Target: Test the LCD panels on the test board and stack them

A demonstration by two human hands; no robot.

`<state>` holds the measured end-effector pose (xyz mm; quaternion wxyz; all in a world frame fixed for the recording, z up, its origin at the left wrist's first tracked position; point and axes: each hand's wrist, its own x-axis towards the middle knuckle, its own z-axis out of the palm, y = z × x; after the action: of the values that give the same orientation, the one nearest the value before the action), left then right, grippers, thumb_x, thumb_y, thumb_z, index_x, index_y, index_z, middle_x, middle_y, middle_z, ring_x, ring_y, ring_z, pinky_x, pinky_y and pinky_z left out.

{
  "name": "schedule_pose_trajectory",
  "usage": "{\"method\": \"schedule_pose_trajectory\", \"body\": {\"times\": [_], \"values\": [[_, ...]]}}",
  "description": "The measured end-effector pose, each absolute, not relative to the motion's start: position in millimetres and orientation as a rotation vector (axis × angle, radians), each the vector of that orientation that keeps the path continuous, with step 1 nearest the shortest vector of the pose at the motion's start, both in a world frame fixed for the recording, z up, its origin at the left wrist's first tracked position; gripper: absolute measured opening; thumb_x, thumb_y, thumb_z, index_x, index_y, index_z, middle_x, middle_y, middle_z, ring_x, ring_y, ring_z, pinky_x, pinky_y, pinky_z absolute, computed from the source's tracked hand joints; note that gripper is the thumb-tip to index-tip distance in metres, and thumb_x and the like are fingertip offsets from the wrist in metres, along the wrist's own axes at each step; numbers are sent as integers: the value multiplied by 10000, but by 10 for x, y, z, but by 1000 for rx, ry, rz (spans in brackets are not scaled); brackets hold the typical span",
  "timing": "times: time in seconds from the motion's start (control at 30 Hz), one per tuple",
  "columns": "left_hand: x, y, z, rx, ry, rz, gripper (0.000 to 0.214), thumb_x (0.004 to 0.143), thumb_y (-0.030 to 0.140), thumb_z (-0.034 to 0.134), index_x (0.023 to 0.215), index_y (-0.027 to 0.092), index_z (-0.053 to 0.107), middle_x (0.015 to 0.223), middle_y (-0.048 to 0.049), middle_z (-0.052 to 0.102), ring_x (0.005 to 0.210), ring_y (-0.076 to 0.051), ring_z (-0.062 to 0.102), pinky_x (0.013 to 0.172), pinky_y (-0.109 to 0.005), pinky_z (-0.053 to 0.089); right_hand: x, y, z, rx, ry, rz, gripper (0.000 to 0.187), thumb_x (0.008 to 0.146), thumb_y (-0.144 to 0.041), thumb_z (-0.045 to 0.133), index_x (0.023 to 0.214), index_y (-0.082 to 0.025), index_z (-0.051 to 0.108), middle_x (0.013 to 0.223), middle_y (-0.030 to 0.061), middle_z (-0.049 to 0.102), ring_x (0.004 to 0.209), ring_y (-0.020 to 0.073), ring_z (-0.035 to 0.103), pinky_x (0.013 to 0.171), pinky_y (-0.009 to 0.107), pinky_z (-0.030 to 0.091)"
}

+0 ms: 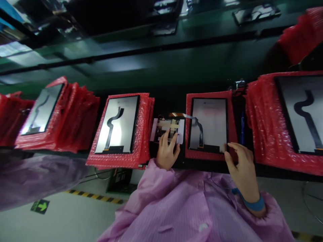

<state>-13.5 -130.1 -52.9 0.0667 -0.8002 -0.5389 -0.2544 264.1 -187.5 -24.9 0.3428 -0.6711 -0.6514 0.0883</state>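
My left hand [167,151] rests with its fingers stretched out on a small circuit board [168,129] with white and yellow tape. Beside it lies a tablet display panel [209,124], back side up, on a red bubble-wrap sheet [189,101], with a black flex cable running from the panel toward the board. My right hand [241,164] touches the panel's lower right corner, with thumb and fingers curled at the edge. It wears a blue wrist strap. Both sleeves are pink.
Stacks of red bubble wrap carrying similar panels stand along the bench: one [118,124] just left of the board, another [45,111] further left, a large one [300,114] at the right. Behind runs a dark green conveyor [161,67]. A pink sleeve [37,181] of another person shows at the left.
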Motion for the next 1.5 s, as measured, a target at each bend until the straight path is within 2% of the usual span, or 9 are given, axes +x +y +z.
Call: {"method": "schedule_pose_trajectory", "body": {"times": [0.47,0.67,0.83,0.93,1.03,1.2,1.3,1.43,1.5], "values": [[-155,-1299,-553,-2388,-1601,-761,387,916,235,628,1302,211,630,1472,-193,490,1432,-396,403,1120,-611,429,2556,-1874,-294,-1788,-1639,237,308,1004,-347,467,1259,-206,568,1180,127,657,1103,302,591,958,528,492],[-67,-1321,-487,-2428,-1608,-978,362,942,211,579,1300,168,614,1464,-195,518,1425,-346,442,1141,-557,432,2536,-1895,-314,-1776,-1596,269,329,990,-361,492,1258,-189,575,1185,131,668,1124,305,580,973,523,498],[303,-1457,-433,-2676,-1630,-1065,348,990,241,508,1323,160,571,1276,-149,662,1223,-256,617,1040,-433,541,2577,-1891,-315,-1776,-1395,566,422,920,-436,563,1281,-221,596,1263,123,651,1220,307,564,1045,559,473],[414,-1498,-447,-2679,-1715,-1063,356,1004,283,491,1317,138,577,1264,-161,678,1211,-275,626,1043,-468,536,2649,-1842,-274,-1747,-1109,839,479,851,-485,638,1263,-242,614,1290,119,642,1235,300,574,1075,560,467],[350,-1477,-367,-2749,-1873,-1029,393,1007,357,480,1312,139,598,1269,-158,687,1211,-292,626,1059,-504,518,2671,-1808,-141,-1552,-877,1040,419,850,-467,663,1207,-253,622,1298,102,652,1208,264,617,1082,501,484],[158,-1265,25,-3009,-2269,-931,456,991,519,464,1200,186,697,1180,-115,735,1151,-286,667,1025,-471,527,2339,-1861,353,-1266,-963,1063,413,924,-403,595,1316,-284,540,1380,88,596,1287,238,588,1111,458,489],[183,-1046,243,-2849,-2392,-1370,493,981,596,450,1027,192,730,1042,-101,755,1013,-251,706,937,-407,557,2027,-1854,641,-1178,-1240,994,464,954,-344,561,1402,-284,456,1432,90,539,1347,227,522,1157,454,453],[277,-774,387,-2601,-2180,-2380,496,994,585,418,1308,246,599,1432,-81,604,1327,-221,578,1098,-379,499,1731,-1690,627,-971,-1498,1022,491,958,-341,549,1425,-282,410,1451,85,516,1356,221,487,1151,443,460],[271,-687,418,-2593,-2216,-2549,520,995,565,401,1416,280,506,1528,-64,519,1408,-223,509,1142,-407,479,1624,-1560,448,-1030,-1411,1049,447,995,-409,482,1416,-276,410,1436,96,516,1349,227,486,1156,473,451]]}}
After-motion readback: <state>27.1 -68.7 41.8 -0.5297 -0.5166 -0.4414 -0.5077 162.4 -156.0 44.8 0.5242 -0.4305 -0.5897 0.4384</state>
